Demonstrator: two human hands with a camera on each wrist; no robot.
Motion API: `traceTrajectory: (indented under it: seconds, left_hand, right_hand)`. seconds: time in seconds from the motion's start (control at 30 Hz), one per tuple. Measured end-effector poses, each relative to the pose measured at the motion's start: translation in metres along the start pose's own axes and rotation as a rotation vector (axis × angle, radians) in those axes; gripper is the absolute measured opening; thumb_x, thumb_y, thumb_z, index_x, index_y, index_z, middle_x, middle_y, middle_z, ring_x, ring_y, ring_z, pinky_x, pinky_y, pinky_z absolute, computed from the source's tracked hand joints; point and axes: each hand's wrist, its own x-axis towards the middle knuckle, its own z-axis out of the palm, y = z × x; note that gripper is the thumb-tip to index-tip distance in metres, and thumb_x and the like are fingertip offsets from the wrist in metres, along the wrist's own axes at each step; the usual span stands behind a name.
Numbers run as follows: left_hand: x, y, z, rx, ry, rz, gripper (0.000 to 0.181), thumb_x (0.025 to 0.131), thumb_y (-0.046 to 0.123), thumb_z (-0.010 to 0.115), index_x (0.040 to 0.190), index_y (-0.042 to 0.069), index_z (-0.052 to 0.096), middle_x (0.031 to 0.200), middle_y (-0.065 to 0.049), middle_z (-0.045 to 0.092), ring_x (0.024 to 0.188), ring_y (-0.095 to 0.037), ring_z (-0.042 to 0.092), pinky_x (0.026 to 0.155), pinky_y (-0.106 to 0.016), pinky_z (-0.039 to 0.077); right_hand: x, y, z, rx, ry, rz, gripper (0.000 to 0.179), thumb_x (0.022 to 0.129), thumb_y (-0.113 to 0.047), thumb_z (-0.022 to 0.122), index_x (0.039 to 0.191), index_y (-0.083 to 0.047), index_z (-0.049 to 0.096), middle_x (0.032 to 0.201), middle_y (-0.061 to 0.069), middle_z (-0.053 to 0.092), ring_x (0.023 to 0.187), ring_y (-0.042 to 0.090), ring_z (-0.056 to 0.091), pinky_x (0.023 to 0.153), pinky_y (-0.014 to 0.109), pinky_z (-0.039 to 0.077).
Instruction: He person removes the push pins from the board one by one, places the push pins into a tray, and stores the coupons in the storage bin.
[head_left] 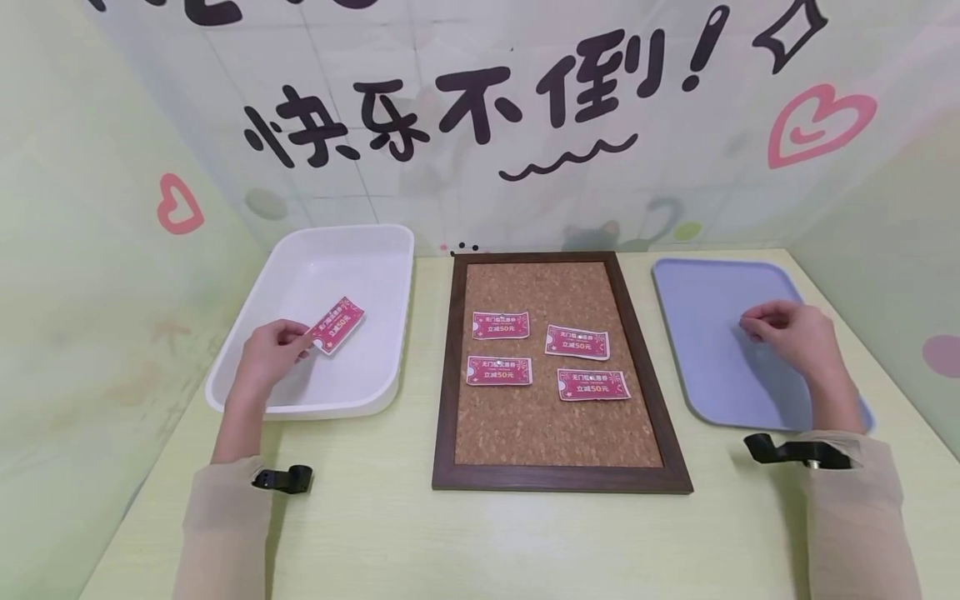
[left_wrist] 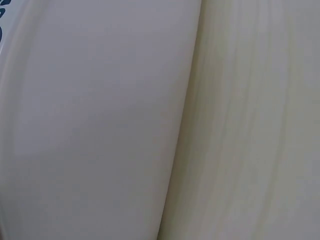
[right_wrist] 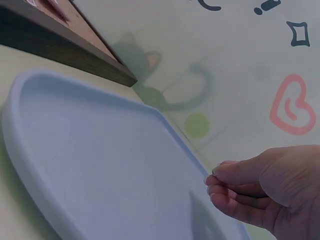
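Note:
Over the white tray (head_left: pixel 315 400), my left hand (head_left: pixel 273 354) pinches the lower left end of a pink paper coupon (head_left: pixel 339 327) between thumb and fingers; the coupon is tilted. My right hand (head_left: pixel 798 333) is above the blue tray (head_left: pixel 720 333), its thumb and fingertips pressed together. A tiny pin-like thing (right_wrist: pixel 214 173) seems to show at those tips, too small to make out surely. Between the trays lies a framed cork board (head_left: pixel 555 437) bearing several pink coupons (head_left: pixel 499 371), each with a small shiny pin. The left wrist view shows neither hand clearly.
The board's dark wooden frame (head_left: pixel 562 478) stands a little above the pale table (head_left: pixel 480 542). Behind is a printed wall (head_left: pixel 465 200) with black lettering, and side walls enclose the table left and right. Both wrists wear black camera mounts (head_left: pixel 283 480).

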Motion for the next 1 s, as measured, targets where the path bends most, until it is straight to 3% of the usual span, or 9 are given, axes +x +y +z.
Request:
traceTrajectory:
  seconds: [0.27,0.57,0.8,1.0]
  left_hand:
    - [0.0,-0.002,0.0,-0.021,-0.077,-0.043,0.039,0.105,0.019,0.055,0.131,-0.01,0.053,0.107,-0.017,0.061,0.091,-0.021,0.06,0.074,-0.026,0.052]
    - [0.003,-0.006,0.002,0.016,-0.11,-0.108,0.036,0.104,0.017,0.056,0.127,-0.01,0.054,0.102,-0.015,0.06,0.087,-0.022,0.059,0.071,-0.027,0.05]
    - [0.001,-0.003,0.0,0.019,-0.112,-0.104,0.039,0.103,0.019,0.056,0.128,-0.011,0.052,0.102,-0.016,0.061,0.087,-0.022,0.059,0.071,-0.028,0.05]
    - [-0.002,-0.001,-0.001,-0.004,-0.113,-0.099,0.042,0.104,0.02,0.054,0.133,-0.01,0.05,0.113,-0.021,0.06,0.096,-0.026,0.06,0.078,-0.03,0.051]
  right_hand:
    - [-0.001,0.012,0.005,-0.033,-0.068,0.009,0.033,0.097,-0.023,0.068,0.104,0.009,0.07,0.079,0.011,0.072,0.062,-0.007,0.053,0.057,0.016,0.041]
    - [0.0,0.017,0.007,-0.084,-0.057,-0.009,0.03,0.096,-0.022,0.069,0.101,0.007,0.072,0.084,0.011,0.072,0.067,-0.005,0.047,0.059,0.018,0.038]
    - [-0.002,0.012,0.005,-0.074,-0.059,-0.004,0.03,0.097,-0.023,0.069,0.102,0.007,0.071,0.08,0.006,0.071,0.067,-0.005,0.048,0.059,0.017,0.038]
    - [-0.003,0.008,0.003,-0.031,-0.082,0.019,0.034,0.099,-0.023,0.065,0.107,0.009,0.068,0.086,0.015,0.072,0.063,-0.006,0.053,0.057,0.018,0.043]
